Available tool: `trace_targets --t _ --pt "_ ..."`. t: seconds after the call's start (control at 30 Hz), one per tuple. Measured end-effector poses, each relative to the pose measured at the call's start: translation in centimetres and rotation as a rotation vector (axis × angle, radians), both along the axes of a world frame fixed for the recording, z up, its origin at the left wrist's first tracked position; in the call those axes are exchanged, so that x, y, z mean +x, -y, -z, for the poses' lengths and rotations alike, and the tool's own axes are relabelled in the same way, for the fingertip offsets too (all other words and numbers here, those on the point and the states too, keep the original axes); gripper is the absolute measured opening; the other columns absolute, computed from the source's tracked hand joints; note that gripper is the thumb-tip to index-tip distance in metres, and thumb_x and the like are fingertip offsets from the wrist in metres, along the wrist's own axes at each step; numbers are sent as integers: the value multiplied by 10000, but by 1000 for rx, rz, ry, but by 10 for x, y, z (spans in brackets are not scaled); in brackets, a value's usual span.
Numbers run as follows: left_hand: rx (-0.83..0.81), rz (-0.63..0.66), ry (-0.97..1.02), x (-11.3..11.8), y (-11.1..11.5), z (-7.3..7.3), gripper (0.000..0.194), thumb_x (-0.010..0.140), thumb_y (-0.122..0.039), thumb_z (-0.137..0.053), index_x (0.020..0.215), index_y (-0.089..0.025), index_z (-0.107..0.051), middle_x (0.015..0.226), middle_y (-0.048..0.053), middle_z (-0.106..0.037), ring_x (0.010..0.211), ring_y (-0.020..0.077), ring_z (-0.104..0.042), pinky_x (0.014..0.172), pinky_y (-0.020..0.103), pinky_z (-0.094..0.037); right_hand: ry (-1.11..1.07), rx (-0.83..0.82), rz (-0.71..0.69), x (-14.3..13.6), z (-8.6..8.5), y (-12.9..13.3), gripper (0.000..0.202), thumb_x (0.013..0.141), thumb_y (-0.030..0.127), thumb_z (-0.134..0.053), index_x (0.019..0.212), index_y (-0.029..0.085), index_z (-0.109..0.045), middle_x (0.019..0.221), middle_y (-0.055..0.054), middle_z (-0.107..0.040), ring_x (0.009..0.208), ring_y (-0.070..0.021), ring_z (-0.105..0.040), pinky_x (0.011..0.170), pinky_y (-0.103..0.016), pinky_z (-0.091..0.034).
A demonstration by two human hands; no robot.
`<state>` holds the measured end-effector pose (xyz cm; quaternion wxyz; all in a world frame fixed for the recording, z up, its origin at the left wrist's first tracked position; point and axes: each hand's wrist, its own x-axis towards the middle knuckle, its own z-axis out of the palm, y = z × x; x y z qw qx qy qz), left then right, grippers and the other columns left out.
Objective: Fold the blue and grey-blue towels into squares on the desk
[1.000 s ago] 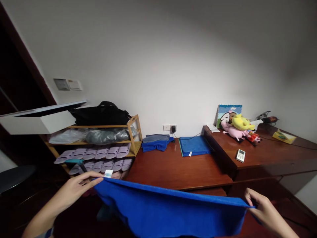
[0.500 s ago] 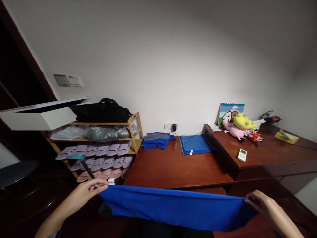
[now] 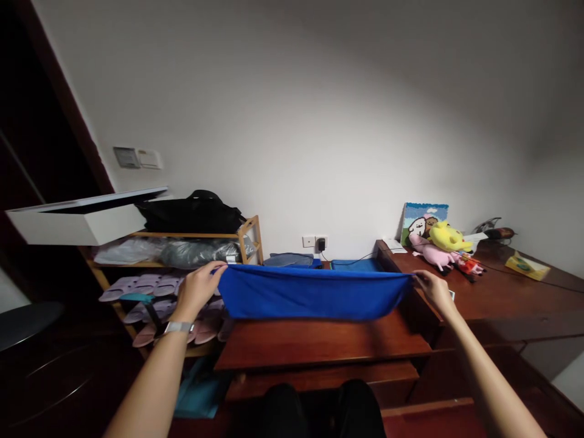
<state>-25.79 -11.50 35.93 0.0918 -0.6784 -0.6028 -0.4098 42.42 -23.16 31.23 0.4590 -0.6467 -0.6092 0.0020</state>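
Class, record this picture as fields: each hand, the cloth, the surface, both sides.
Left hand: pinches one upper corner of an oblong bright blue fabric cloth
Right hand: pinches the opposite upper corner
Cloth: spread between the hands
Surface: reddish-brown wooden table, partly hidden
Left side: tan wooden rack holding lilac slippers
Right side: yellow plush toy, pink plush toy

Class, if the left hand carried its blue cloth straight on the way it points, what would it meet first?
The left hand would probably meet the wooden rack's right end first, though depth is unclear.
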Motion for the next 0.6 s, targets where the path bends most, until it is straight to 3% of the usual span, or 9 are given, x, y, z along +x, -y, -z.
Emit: trace_targets --t 0.07,0.17,0.3,0.43,0.5,0.6 --pt "47 44 41 -5 1 4 409 941 -530 -491 1097 -226 -715 1046 68 -800 824 210 -738 777 265 -522 -73 65 12 1 0 -7 483 868 588 -554 1060 195 -758 1055 -130 -787 963 -296 -723 901 -398 -534" --pt "0 83 86 -18 7 40 417 938 -547 -471 1122 -237 -679 961 47 -800 810 212 -751 759 264 -536 -152 61 24 3 32 -7 484 847 611 -584 1049 209 -763 1096 -116 -783 1035 -301 -713 969 -425 -524" --pt "-166 166 34 -29 19 129 353 925 -512 -455 1039 -264 -679 1058 58 -801 953 247 -762 840 305 -564 -203 -63 6 0 118 -6 471 805 602 -585 1004 218 -771 1089 -114 -791 1064 -318 -718 1021 -462 -520" --pt "-350 233 -34 -18 30 226 330 928 -466 -418 944 -286 -694 1043 42 -805 1005 249 -764 885 333 -584 -222 -211 5 -17 207 -6 397 752 512 -550 897 215 -770 1023 -128 -802 1031 -335 -744 993 -469 -549" --pt "-395 209 -40 -11 35 263 347 927 -441 -392 951 -296 -706 1079 36 -806 1018 247 -766 899 351 -595 -227 -243 14 -30 239 -3 349 715 471 -550 829 220 -764 971 -135 -805 1001 -354 -754 967 -483 -565" --pt "-371 177 -64 -9 37 300 361 914 -433 -394 971 -310 -729 1135 36 -802 1074 257 -754 950 392 -597 -219 -252 38 -43 272 6 319 700 454 -557 794 230 -764 1020 -145 -799 1046 -386 -742 994 -519 -556"
